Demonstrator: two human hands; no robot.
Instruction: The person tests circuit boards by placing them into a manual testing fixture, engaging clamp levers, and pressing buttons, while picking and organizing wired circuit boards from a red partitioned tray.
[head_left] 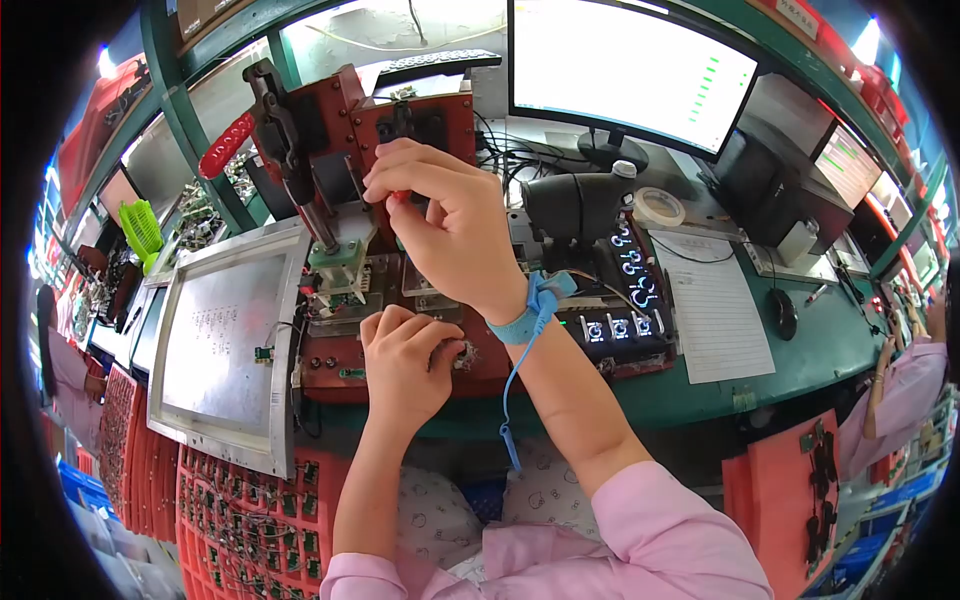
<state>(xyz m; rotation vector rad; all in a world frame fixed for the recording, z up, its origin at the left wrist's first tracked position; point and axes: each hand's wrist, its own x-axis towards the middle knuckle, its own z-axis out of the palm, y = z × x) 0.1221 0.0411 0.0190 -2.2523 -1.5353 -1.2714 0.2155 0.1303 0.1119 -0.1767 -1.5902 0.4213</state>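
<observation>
My right hand (pixel 445 220), a blue wrist strap (pixel 525 310) below it, is raised over the test fixture (pixel 335 375). Its fingers are curled round a red handle (pixel 400 197), of which only a sliver shows; a black clamp (pixel 398 128) stands just behind. Lower down, my left hand (pixel 405 365) lies at the fixture's front part with fingers curled; whatever is in them is hidden. To the left, a toggle clamp (pixel 275 130) with a red grip (pixel 228 145) stands above a green circuit board block (pixel 337 262).
A metal-framed panel (pixel 225 350) leans at left, above a red tray of small circuit boards (pixel 250 520). On the right are lit digit displays (pixel 630 265), a paper sheet (pixel 715 310), a mouse (pixel 782 315) and a tape roll (pixel 660 207). A monitor (pixel 630 70) stands behind. Other people sit at both sides.
</observation>
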